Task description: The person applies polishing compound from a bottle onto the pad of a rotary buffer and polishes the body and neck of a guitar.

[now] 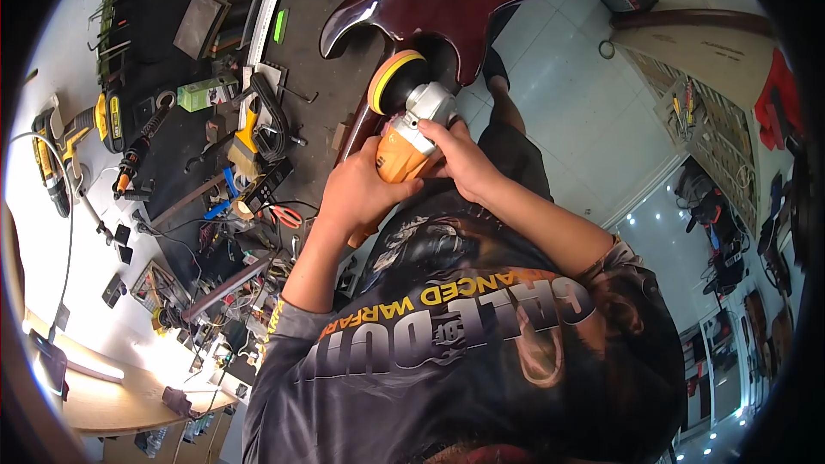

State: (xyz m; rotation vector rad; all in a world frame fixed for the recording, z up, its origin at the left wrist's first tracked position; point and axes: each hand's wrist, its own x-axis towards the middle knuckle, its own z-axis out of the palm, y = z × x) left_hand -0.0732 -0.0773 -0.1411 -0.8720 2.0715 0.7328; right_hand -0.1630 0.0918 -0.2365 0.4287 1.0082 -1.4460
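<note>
Both my hands hold an orange angle polisher with a silver gear head and a round yellow-and-orange pad. My left hand is closed around the orange body. Fingers of my right hand wrap the body close to the silver head, thumb on top. Beyond the pad lies a glossy dark red electric guitar, its body at the top and part of its neck running under the tool. The pad is beside the guitar's horns; whether it touches the guitar I cannot tell.
On the dark bench to the left are a brush with a yellow handle, red-handled pliers, a green box and tangled cables. A yellow-black cordless drill is at far left. White floor tiles extend at right.
</note>
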